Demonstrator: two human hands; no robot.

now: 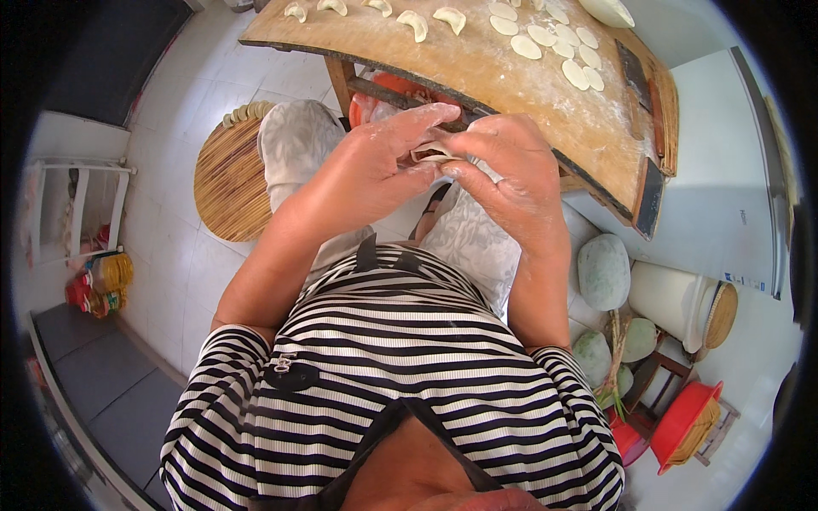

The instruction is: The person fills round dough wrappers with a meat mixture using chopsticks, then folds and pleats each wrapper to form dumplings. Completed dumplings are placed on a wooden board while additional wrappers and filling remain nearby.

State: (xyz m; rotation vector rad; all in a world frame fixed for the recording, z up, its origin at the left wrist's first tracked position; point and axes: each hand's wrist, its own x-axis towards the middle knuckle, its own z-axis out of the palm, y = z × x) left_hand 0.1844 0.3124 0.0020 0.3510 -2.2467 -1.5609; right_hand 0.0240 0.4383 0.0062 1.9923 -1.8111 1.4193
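Between both hands, above my lap, is a partly folded dumpling (434, 154) with dark filling showing in its opening. My left hand (390, 156) grips its left side between thumb and fingers. My right hand (508, 163) pinches its right edge; flour coats the fingers of both. Past the hands, on the floured wooden board (473, 70), lie several folded dumplings (449, 20) at the left and several flat round dough wrappers (526, 46) at the right. A round tray of plant stalks (233, 182) left of my knee carries more dumplings (248, 113) along its far edge.
A cleaver (631, 71) and a rolling pin (657, 118) lie at the board's right end, near a dough lump (607, 9). A white refrigerator (709, 191), winter melons (604, 271), a white bucket (668, 303) and a red basin (687, 428) stand at the right. Oil bottles (112, 273) are at far left.
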